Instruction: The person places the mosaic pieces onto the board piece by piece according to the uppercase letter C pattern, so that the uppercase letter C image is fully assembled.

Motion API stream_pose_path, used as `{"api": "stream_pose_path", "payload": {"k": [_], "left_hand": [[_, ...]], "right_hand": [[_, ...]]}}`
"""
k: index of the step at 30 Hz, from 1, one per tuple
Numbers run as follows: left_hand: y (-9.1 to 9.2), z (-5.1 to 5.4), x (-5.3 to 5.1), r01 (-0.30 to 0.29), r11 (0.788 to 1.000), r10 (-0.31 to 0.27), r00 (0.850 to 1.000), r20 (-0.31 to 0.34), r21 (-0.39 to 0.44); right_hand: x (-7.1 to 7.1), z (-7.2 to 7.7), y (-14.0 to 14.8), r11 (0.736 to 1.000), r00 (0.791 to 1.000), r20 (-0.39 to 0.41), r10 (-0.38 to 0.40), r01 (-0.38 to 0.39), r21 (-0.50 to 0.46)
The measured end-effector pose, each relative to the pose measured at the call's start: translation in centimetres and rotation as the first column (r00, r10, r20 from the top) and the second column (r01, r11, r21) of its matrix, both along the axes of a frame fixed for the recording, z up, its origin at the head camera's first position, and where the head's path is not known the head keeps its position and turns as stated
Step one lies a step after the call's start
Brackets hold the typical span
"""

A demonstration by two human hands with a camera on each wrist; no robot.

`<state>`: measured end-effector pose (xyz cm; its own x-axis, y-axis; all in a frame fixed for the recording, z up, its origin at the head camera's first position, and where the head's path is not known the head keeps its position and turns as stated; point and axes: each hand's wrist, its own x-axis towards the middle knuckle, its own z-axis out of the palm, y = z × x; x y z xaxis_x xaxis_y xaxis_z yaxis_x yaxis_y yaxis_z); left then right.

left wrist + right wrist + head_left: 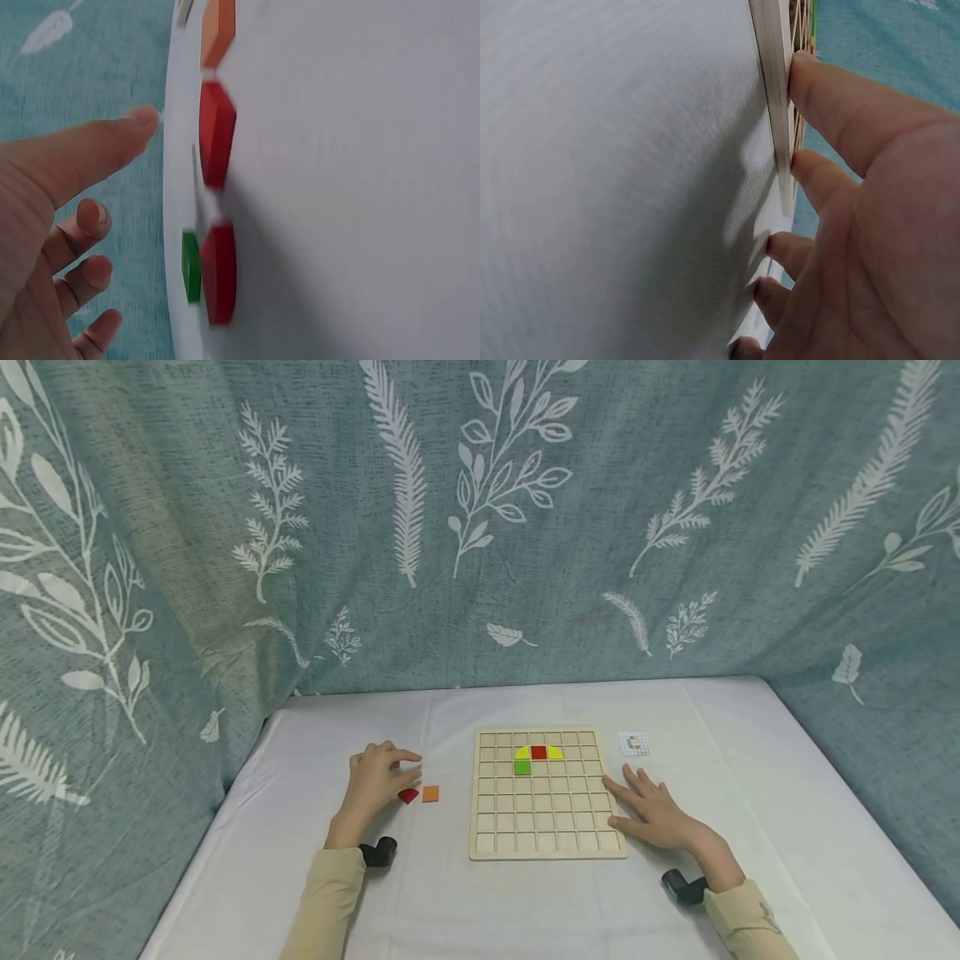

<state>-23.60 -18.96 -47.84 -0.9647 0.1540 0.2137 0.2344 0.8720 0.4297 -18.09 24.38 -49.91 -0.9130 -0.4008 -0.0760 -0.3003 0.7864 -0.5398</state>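
Over the left part of the table hovers my left hand (pixel 375 779), fingers loosely bent, with nothing held in it. Just by it lie a red block (pixel 408 796) with slanted sides and an orange square tile (pixel 431 794). The left wrist view adds a second red block (pixel 220 274) and a green block (pixel 191 266); the hand covers these in the head view. My right hand (pixel 660 818) is spread, its thumb and index fingertips touching the right edge of the wooden grid board (pixel 546 843).
Towards the board's top sit a green square (pixel 522 767), a red square (pixel 538 752) and two yellow rounded pieces (pixel 555 752). A small white pattern card (pixel 634 744) lies right of the board. A leaf-patterned curtain (pixel 450 635) rises behind the white table (pixel 420 910).
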Motion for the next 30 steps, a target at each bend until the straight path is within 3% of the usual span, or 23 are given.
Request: {"api": "stream_pose_path", "payload": {"k": [8, 15, 20, 30], "left_hand": [[-2.6, 0.1, -0.2, -0.024, 1.000, 0.024, 0.999, 0.027, -0.012], [-4.5, 0.1, -0.5, 0.001, 0.999, 0.002, 0.997, 0.074, -0.039], [-5.4, 0.2, -1.0, 0.009, 0.997, -0.002, 0.995, 0.098, -0.072], [-6.4, 0.1, -1.5, 0.042, 0.997, -0.033, 0.990, 0.140, -0.062]], "right_hand": [[0.2, 0.3, 0.0, 1.000, 1.000, -0.007, -0.009, 0.009, 0.000], [0.1, 0.4, 0.0, 1.000, 1.000, -0.004, -0.003, 0.003, 0.004], [0.1, 0.4, -0.1, 1.000, 1.000, -0.005, -0.002, 0.002, -0.006], [-0.1, -0.3, -0.1, 1.000, 1.000, 0.008, -0.013, 0.013, 0.009]]}}
